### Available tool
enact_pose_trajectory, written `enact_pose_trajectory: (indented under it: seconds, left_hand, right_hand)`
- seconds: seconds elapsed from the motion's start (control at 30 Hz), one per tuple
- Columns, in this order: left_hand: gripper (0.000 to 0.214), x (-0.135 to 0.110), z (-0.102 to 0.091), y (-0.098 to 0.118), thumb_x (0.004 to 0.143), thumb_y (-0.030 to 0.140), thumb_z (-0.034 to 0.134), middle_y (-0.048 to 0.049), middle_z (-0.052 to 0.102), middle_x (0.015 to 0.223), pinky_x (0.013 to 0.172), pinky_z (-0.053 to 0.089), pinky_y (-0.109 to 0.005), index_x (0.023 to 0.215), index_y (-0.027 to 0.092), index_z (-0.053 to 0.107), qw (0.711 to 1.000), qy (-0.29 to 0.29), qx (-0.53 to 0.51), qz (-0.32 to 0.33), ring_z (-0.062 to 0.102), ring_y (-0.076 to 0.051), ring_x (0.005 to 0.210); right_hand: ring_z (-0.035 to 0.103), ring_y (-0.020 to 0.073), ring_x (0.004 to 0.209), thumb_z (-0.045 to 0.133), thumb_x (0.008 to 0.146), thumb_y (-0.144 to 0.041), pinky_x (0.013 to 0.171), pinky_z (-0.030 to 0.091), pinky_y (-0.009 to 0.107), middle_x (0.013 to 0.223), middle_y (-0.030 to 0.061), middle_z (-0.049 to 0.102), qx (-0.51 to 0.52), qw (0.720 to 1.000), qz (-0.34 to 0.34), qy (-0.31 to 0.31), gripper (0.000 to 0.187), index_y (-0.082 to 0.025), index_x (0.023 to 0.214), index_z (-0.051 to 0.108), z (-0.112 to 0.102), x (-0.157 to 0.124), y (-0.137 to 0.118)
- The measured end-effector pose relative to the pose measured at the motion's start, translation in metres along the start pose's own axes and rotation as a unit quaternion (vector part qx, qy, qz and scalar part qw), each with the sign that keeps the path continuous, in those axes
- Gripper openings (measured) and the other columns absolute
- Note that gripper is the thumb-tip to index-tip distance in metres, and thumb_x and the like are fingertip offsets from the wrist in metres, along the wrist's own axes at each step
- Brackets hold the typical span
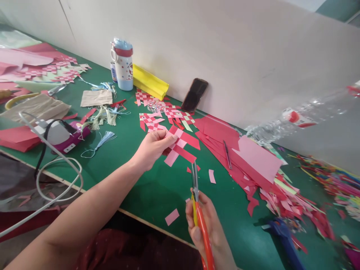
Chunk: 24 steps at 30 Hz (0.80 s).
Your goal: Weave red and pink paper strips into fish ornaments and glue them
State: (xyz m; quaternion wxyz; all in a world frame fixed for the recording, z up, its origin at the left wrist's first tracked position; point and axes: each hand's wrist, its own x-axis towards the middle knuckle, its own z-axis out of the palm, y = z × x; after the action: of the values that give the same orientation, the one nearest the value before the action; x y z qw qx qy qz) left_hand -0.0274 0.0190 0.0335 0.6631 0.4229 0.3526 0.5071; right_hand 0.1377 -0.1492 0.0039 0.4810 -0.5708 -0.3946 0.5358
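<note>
My left hand (pixel 153 148) pinches a small woven paper piece (pixel 181 144) of red and pink strips, held above the green table. Two red strip ends of it point right, and a pink end hangs down toward me. In my right hand (pixel 206 221) is a pair of scissors (pixel 201 221) with orange and yellow handles, blades upward. Their tips reach the end of the lower red strip; whether they touch it I cannot tell. Pink offcuts (pixel 172 216) lie on the table below.
Behind my left hand lie finished-looking checkered woven pieces (pixel 152 122). A phone (pixel 195 94) leans on the wall near a cup (pixel 123 67). Red paper sheets (pixel 216 131) and a plastic bottle (pixel 298 116) are to the right. A white cable (pixel 59 198) loops at the left.
</note>
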Motion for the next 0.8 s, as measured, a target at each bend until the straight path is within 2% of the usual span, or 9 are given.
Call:
enact_pose_trajectory:
  seconds: [0.27, 0.6, 0.8]
  left_hand:
    - [0.037, -0.004, 0.002, 0.002, 0.082, 0.038, 0.069, 0.0048, 0.052, 0.056, 0.049, 0.04, -0.018, 0.06, 0.017, 0.048, 0.999, -0.034, 0.026, -0.005, 0.049, -0.005, 0.049]
    - [0.034, -0.004, 0.0, -0.003, 0.084, 0.039, 0.067, 0.0034, 0.053, 0.06, 0.051, 0.04, -0.02, 0.063, 0.017, 0.051, 0.998, -0.044, 0.043, -0.002, 0.05, -0.007, 0.052]
    - [0.035, -0.004, -0.001, -0.002, 0.084, 0.04, 0.067, 0.0033, 0.052, 0.059, 0.05, 0.039, -0.021, 0.063, 0.017, 0.049, 0.998, -0.043, 0.052, 0.002, 0.049, -0.007, 0.052]
  right_hand:
    - [0.045, 0.013, 0.067, 0.068, 0.07, -0.071, 0.049, 0.036, 0.022, 0.089, 0.0014, 0.051, -0.008, 1.0, 0.0, -0.007, 0.074, -0.03, 0.128, 0.047, 0.0, 0.002, 0.0]
    - [0.045, 0.0119, 0.065, 0.077, 0.064, -0.064, 0.05, 0.04, 0.021, 0.084, -0.0009, 0.051, 0.037, 0.999, 0.012, 0.006, 0.073, -0.032, 0.124, 0.051, 0.002, 0.007, 0.004]
    - [0.055, 0.0139, 0.072, 0.088, 0.058, -0.039, 0.054, 0.049, 0.021, 0.084, 0.0004, 0.057, 0.083, 0.99, 0.118, 0.004, 0.063, -0.032, 0.114, 0.06, -0.011, 0.013, 0.002]
